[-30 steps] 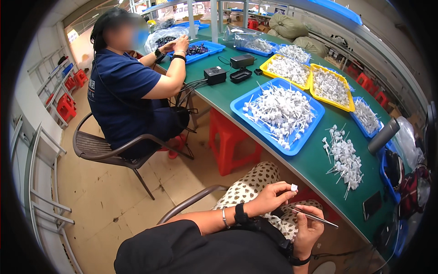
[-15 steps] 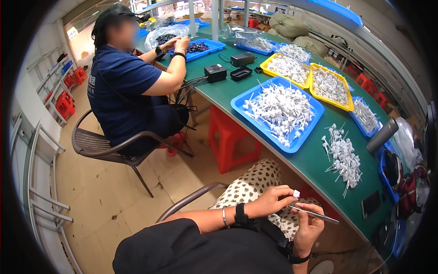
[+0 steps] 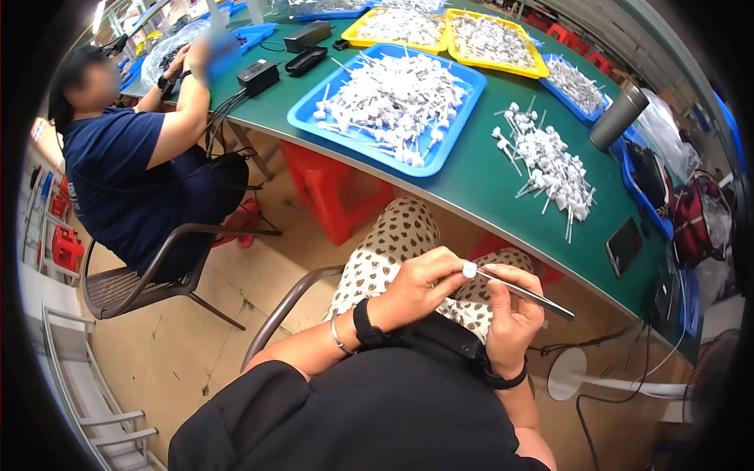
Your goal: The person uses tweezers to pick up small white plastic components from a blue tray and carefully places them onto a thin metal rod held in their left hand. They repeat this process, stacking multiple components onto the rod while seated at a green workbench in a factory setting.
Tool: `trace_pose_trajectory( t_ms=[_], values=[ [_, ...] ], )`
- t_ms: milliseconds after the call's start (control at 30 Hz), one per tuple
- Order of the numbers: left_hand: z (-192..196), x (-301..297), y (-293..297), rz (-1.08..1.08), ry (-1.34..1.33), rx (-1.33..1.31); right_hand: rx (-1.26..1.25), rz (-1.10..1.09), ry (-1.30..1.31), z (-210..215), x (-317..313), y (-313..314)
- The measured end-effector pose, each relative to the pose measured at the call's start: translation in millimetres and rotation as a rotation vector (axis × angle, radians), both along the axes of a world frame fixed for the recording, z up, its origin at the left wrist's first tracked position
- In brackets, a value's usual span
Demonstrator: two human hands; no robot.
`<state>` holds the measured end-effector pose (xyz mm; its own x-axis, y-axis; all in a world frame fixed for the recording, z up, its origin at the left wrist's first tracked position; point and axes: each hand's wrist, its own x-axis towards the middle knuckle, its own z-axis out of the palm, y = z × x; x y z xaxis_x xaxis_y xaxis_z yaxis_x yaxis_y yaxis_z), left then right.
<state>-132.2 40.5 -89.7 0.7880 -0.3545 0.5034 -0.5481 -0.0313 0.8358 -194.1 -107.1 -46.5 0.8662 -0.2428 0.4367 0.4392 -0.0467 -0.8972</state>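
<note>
Over my lap, my left hand pinches a small white plastic piece between thumb and fingertips. My right hand is closed round a slim silver tool that looks like tweezers. Its tip meets the white piece, or comes very close to it; the contact is too small to make out. On the green table ahead lies a loose pile of white parts with thin stems. A blue tray to its left is heaped with similar white parts.
Yellow trays and another blue tray of parts stand farther back. At the right are a grey bottle, a phone and a dark red bag. A co-worker sits at left; a red stool stands under the table.
The view has shifted, so the table and co-worker appear farther left and higher. The tool's tip and the white piece have come together between my hands.
</note>
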Motion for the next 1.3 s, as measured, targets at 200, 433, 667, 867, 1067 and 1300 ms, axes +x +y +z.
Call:
trace_pose_trajectory(
  t_ms=[200, 433, 667, 867, 1067, 1300],
  values=[
    [-5.3, 1.6, 2.2, 0.012, 0.001, 0.035, -0.084, -0.03, -0.019, -6.3, 4.8, 1.4],
    [-5.8, 3.3, 1.8, 0.02, -0.035, 0.043, -0.145, -0.041, -0.015, -9.9, 8.0, 2.3],
    [-5.0, 4.5, 1.3, 0.008, -0.034, 0.023, -0.148, -0.047, -0.002, -7.8, 9.0, 1.0],
    [-2.2, 5.6, -0.1, 0.014, -0.041, 0.027, -0.104, -0.037, 0.031, -6.6, 9.4, -0.4],
    [-4.1, 5.7, -1.9, 0.019, -0.075, 0.017, -0.122, -0.037, 0.005, -7.1, 9.8, -0.8],
    [-2.4, 5.3, -1.6, 0.025, -0.064, 0.022, -0.151, -0.037, 0.007, -7.5, 10.6, -1.8]
  ],
)
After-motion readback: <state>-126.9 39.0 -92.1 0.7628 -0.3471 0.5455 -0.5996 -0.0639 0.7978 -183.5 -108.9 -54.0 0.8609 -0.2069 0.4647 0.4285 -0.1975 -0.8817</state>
